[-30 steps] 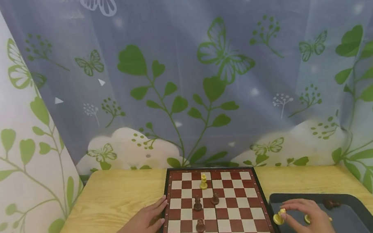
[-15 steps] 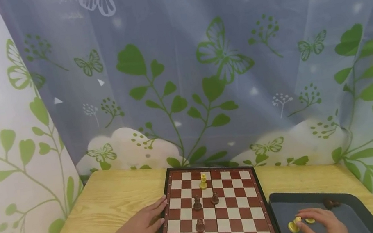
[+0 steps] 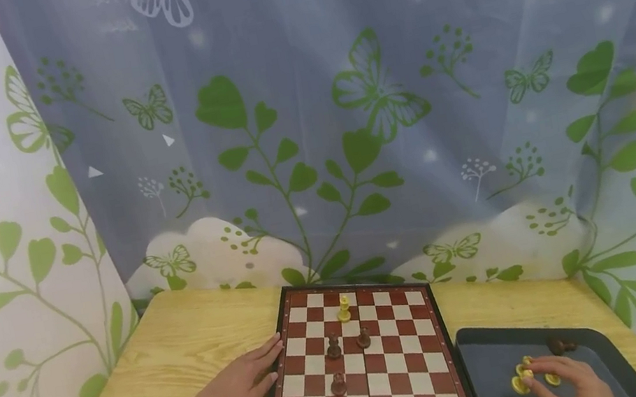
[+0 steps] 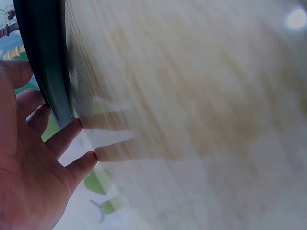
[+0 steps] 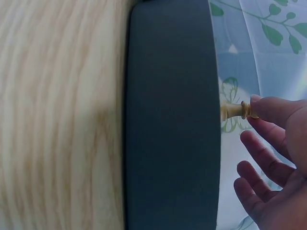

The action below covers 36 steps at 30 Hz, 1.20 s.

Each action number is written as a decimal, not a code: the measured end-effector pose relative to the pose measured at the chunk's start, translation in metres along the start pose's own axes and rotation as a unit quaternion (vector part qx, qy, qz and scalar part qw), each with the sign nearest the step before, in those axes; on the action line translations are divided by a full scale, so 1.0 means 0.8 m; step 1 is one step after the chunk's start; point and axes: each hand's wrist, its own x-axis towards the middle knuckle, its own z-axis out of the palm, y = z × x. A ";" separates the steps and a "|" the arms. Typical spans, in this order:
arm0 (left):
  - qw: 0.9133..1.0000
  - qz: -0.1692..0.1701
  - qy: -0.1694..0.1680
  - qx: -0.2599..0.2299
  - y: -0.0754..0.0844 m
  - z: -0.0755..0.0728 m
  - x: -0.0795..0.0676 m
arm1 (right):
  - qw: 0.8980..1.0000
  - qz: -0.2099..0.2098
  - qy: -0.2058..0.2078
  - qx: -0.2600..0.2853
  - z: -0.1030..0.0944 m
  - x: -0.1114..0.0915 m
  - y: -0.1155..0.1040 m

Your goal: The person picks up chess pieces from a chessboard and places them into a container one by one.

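Note:
My right hand is low over the dark tray, pinching a yellow chess piece between thumb and fingertip. In the right wrist view that chess piece shows beyond the tray wall, partly hidden by it. Two more yellow pieces lie close to the fingers, one being under the hand. At the left edge of the chessboard my left hand rests with extended fingers touching the frame. A yellow piece and brown pieces stand upright on the board.
The dark tray sits right beside the board on the wooden table. Dark brown pieces lie toward its far side. A patterned curtain hangs behind the table.
My right hand has carried the yellow chess piece rightward from the tray's left edge, farther over the tray among the other pieces. My left hand and the board pieces have stayed put.

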 end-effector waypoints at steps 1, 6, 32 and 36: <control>1.000 0.000 0.001 0.001 0.000 0.000 0.000 | 1.000 0.004 -0.008 -0.002 -0.001 0.000 0.003; 1.000 0.003 0.007 0.001 -0.002 0.001 -0.002 | 0.998 0.040 -0.037 -0.020 -0.007 -0.001 0.012; 1.000 0.005 0.015 -0.004 -0.001 0.000 0.000 | 0.982 0.178 -0.058 -0.030 -0.006 -0.006 0.028; 1.000 0.005 0.013 -0.008 -0.001 0.002 0.000 | 0.981 0.178 -0.068 -0.031 -0.007 -0.004 0.029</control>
